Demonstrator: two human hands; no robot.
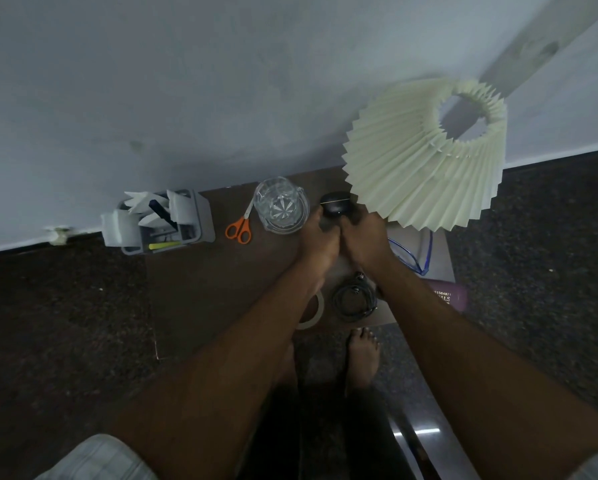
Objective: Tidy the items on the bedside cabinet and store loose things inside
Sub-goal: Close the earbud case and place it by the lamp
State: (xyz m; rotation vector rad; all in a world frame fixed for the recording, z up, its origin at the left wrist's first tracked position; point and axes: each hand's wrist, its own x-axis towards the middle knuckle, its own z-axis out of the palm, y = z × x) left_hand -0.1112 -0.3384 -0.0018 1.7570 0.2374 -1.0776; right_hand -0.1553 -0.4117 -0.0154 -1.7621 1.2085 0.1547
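On the dark brown cabinet top (200, 289), both my hands meet at a small black rounded case (335, 204) near the back edge. My left hand (320, 242) holds its left side with curled fingers. My right hand (363, 235) grips its right side from the front. A clear glass jug (281, 205) stands just left of the case. Orange-handled scissors (240, 225) lie further left. A coiled black cable (353, 301) and a roll of pale tape (313, 311), half hidden by my left forearm, lie near the front edge.
A pleated cream lampshade (425, 157) overhangs the cabinet's right back corner. Blue-rimmed glasses (413, 252) lie on a grey sheet beside a purple book (448, 297). A grey organiser (159, 221) with pens and papers stands at the left edge. My bare foot (361, 358) is on the dark floor.
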